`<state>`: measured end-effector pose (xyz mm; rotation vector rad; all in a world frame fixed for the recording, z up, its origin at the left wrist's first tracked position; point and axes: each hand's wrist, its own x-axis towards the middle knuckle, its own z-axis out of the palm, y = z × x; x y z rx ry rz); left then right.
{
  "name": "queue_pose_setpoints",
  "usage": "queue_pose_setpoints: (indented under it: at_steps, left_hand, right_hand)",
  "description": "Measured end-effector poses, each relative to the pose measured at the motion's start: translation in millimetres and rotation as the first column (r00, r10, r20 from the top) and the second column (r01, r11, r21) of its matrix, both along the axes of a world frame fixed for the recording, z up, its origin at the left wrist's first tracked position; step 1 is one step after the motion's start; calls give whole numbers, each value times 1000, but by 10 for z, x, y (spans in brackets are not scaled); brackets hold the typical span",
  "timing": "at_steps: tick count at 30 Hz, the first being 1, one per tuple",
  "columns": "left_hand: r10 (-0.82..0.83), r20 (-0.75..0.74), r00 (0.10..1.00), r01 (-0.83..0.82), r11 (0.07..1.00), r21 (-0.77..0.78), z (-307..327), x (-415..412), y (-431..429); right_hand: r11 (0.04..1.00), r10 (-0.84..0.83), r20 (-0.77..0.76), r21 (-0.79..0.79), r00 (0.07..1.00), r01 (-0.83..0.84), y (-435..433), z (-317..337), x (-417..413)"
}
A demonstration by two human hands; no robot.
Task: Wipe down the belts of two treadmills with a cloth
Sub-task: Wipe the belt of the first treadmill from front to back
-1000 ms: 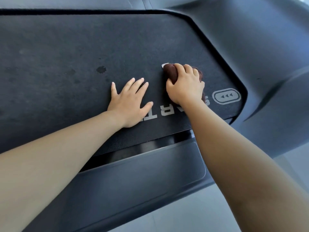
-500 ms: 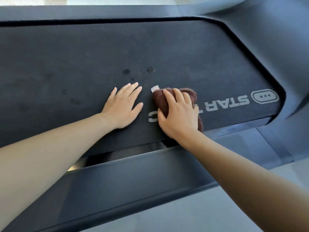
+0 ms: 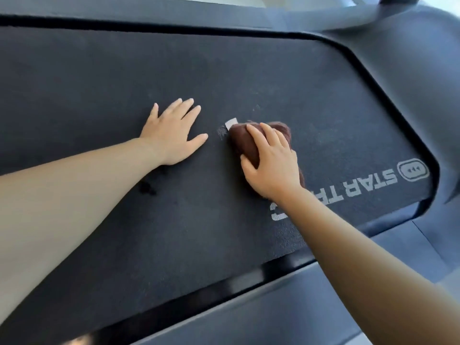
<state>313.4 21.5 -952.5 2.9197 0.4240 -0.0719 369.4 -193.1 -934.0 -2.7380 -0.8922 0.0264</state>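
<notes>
A dark grey treadmill belt [image 3: 99, 83] fills most of the head view, with pale "STAR" lettering [image 3: 368, 185] and an arrow logo [image 3: 413, 169] near its right end. My right hand [image 3: 271, 163] presses a bunched brown cloth [image 3: 245, 143] flat onto the belt, fingers curled over it. A small white tag [image 3: 231, 122] of the cloth sticks out at its upper left. My left hand [image 3: 174, 134] lies flat on the belt just left of the cloth, fingers spread, holding nothing. A few dark spots [image 3: 146, 188] mark the belt beside my left forearm.
The grey side rail [image 3: 311, 307] of the treadmill runs along the belt's near edge. The grey motor cover [image 3: 423, 70] curves round the belt's right end. A second grey rail [image 3: 124, 11] borders the far edge, with pale floor beyond.
My right hand has slid the cloth further up the belt, off the lettering. My left hand has moved up with it. The view has shifted closer, so more belt shows below the hands.
</notes>
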Motion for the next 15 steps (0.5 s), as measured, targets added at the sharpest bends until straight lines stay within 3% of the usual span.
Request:
queue_pose_setpoints:
  at_steps: [5,15]
  left_hand:
    - [7,19,1000,-7,1000,-8,-5,254,128]
    - [229,37,973,-229,973,17,-54,985,404]
  right_hand:
    - [999,15,8,-36,1000,-14,69,-46,-29]
    - [999,22,4,43,1000,-22,1108,-116,1380]
